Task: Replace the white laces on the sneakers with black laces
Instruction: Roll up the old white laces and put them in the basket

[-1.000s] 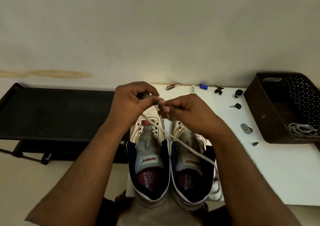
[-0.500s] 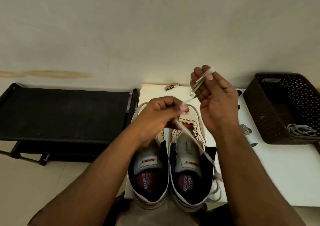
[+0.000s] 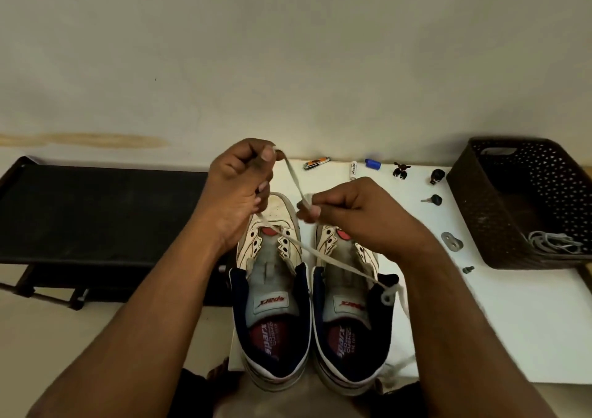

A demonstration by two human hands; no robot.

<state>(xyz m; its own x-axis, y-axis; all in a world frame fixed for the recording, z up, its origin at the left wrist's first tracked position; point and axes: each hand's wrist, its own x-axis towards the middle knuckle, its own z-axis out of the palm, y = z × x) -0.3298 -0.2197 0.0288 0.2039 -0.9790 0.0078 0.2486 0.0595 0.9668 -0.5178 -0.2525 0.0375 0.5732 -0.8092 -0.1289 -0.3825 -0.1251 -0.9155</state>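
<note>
Two cream sneakers with navy collars stand side by side on the white table (image 3: 499,321), heels toward me: the left sneaker (image 3: 272,289) and the right sneaker (image 3: 349,305). Neither has a lace in its eyelets. A white lace (image 3: 323,257) runs loose over both shoes. My left hand (image 3: 240,190) pinches the lace above the left sneaker's toe. My right hand (image 3: 349,212) pinches the same lace over the right sneaker's toe. The lace's tail trails down to the table on the right. No black lace is in view.
A dark woven basket (image 3: 499,225) at the right holds a bundle of grey laces (image 3: 554,241). Small items lie along the table's back edge: a nail clipper (image 3: 315,163), a white tube (image 3: 353,169), a blue cap (image 3: 373,163), keys and screws. A black bench (image 3: 96,209) stands to the left.
My left hand has risen up and to the left with the lace. My right hand has dropped from high above the table to the right sneaker's toe, and now pinches the lace.
</note>
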